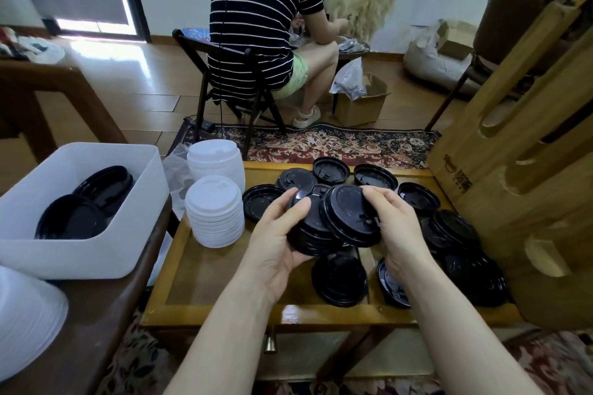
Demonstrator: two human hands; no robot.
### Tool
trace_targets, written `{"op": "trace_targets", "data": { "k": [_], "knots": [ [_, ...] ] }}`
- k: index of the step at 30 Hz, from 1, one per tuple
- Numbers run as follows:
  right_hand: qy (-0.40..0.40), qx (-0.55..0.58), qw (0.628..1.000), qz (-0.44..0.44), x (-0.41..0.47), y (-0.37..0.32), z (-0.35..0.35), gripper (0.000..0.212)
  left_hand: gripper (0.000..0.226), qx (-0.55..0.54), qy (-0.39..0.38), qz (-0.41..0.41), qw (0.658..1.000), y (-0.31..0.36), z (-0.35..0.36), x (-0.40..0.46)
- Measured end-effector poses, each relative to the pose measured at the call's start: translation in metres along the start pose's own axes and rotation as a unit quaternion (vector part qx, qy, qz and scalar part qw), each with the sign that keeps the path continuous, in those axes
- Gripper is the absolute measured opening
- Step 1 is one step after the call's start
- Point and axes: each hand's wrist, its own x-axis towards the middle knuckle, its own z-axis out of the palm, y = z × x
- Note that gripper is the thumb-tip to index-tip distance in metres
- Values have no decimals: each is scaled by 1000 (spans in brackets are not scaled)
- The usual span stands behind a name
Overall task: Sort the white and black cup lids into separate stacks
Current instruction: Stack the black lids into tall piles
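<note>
My left hand [276, 234] grips a stack of black lids [313, 231] from below and the side, thumb on top. My right hand [393, 228] holds a single black lid [349, 215] by its edge, tilted against that stack. Several loose black lids [340, 279] lie scattered on the wooden table [205, 285], along its far edge and to the right. Two stacks of white lids [215, 215] stand at the table's left end. More black lids [83, 202] lie inside a white bin [80, 253] to the left.
A tall cardboard box [513, 176] stands against the table's right side. A person in a striped shirt sits on a folding chair [224, 80] beyond the table, back turned. A white stack [25, 317] sits at the lower left on the dark side table.
</note>
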Motion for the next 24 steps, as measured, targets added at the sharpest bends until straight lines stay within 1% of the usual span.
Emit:
{"op": "trace_targets", "data": {
  "k": [5, 8, 10, 13, 15, 17, 18, 21, 24],
  "knots": [
    [51, 3, 999, -11, -3, 8, 10, 15, 66, -6, -10, 0, 1000, -8, 11, -6],
    [58, 23, 998, -8, -4, 8, 12, 12, 65, -5, -18, -9, 1000, -14, 17, -9],
    [46, 17, 999, -12, -8, 10, 12, 9, 66, -11, -20, -9, 1000, -16, 20, -11],
    [0, 15, 1000, -5, -16, 14, 11, 16, 66, -18, -6, -4, 1000, -16, 20, -10],
    [-35, 31, 999, 7, -19, 13, 8, 19, 59, -23, -3, -1, 1000, -14, 18, -9],
    [-59, 22, 998, 12, -20, 11, 2, 25, 48, -36, -1, 5, 999, -11, 14, -8],
    [-74, 13, 997, 16, -21, 10, 0, 28, 46, -39, 0, 8, 999, -10, 12, -8],
    [-111, -5, 993, 40, -21, 10, -2, 32, 47, -18, 4, 21, 1000, -8, 9, -5],
    [-115, 19, 992, 49, -21, 10, -2, 26, 46, 21, 14, 32, 999, -9, 9, -5]
  ]
}}
